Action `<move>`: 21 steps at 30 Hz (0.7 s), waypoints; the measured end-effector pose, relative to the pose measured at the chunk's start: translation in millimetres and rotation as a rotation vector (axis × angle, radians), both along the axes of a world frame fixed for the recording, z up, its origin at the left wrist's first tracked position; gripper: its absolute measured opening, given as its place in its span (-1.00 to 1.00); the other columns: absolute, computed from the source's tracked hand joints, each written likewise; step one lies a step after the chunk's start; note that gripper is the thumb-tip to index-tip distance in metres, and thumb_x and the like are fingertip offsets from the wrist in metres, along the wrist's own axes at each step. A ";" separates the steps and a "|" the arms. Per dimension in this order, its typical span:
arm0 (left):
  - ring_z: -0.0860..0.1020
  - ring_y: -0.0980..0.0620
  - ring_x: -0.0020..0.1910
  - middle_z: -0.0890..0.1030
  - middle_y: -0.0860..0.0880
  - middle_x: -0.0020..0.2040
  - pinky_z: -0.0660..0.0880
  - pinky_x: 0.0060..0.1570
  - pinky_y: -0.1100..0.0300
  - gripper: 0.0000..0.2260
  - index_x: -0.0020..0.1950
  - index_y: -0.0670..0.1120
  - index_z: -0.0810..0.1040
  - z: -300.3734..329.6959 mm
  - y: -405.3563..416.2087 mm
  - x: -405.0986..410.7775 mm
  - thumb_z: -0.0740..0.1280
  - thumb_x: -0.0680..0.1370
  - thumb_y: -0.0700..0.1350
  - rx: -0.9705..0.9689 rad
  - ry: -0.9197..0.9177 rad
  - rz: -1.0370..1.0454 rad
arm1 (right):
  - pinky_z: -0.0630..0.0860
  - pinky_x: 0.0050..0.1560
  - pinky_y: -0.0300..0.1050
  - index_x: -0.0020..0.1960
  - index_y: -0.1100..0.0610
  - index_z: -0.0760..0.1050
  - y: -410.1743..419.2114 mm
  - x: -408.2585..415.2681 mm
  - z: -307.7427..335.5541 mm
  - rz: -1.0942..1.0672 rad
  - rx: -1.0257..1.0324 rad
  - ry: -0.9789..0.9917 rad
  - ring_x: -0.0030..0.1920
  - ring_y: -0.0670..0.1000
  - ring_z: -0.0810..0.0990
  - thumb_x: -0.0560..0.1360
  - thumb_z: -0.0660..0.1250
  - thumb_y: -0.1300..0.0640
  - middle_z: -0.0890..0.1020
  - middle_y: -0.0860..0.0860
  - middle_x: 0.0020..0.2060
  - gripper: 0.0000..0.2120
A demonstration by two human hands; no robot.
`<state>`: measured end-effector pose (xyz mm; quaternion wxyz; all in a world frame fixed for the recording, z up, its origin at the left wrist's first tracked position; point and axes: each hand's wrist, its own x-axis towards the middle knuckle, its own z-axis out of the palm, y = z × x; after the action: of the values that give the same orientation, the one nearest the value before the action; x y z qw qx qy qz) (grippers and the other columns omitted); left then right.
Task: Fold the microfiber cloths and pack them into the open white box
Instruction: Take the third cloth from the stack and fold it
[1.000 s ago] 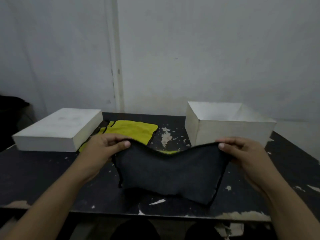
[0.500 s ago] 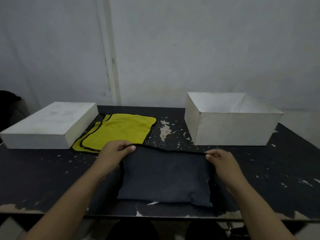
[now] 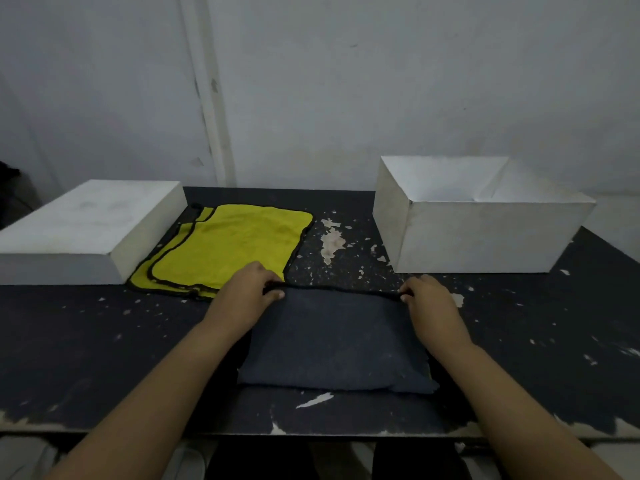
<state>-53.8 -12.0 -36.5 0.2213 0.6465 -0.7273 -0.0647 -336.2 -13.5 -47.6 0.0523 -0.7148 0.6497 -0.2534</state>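
A scuffed black counter [image 3: 104, 341] is set against a pale wall. One dark cloth [image 3: 332, 344], folded near the front edge, is pinched at its far corners by the left hand [image 3: 249, 292] and right hand [image 3: 427, 299]. If released unevenly, the fold could be skewed. Perhaps three yellow cloths [image 3: 228, 244] are stacked toward the back edge; one open white box [image 3: 485, 237] stands at the back right, one closed box [image 3: 86, 233] at the back left.

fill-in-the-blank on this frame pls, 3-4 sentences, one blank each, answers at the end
1. Both hands pinch the far corners of the ____ cloth: left hand, right hand.
2. The yellow cloths lie flat between the closed white box and the ____ white box.
3. The open white box holds ____ cloths so far.
4. All of it sits on a chipped ____ table.

Missing words: dark grey; open; no; black
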 end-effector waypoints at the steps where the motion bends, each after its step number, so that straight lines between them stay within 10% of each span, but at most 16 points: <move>1: 0.50 -0.02 0.04 0.53 -0.06 0.02 0.37 -0.10 0.20 -0.75 0.15 -0.05 0.59 1.2 -1.1 1.5 0.35 0.51 -0.03 0.011 -0.042 -0.010 | 0.39 -0.12 -0.12 -0.03 0.26 0.56 -1.3 -0.8 -0.5 0.002 -0.006 0.015 -0.07 0.09 0.51 0.53 0.26 0.27 0.53 0.15 -0.09 -0.88; 21: 0.47 -0.10 0.20 0.46 -0.10 0.24 0.42 0.08 0.07 -0.52 0.35 0.05 0.42 27.6 -22.6 -169.2 0.18 0.52 -0.37 0.032 -0.504 -0.771 | 0.39 0.04 -0.03 0.03 0.02 0.42 110.6 6.2 5.7 -0.320 0.080 0.128 0.07 0.04 0.44 0.47 0.18 -0.27 0.54 -0.02 -0.01 -0.63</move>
<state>-223.0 -34.6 -9.0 -0.0126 0.3276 -0.9447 0.0058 -330.0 97.0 -41.9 -0.0018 -0.6143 0.7667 -0.1864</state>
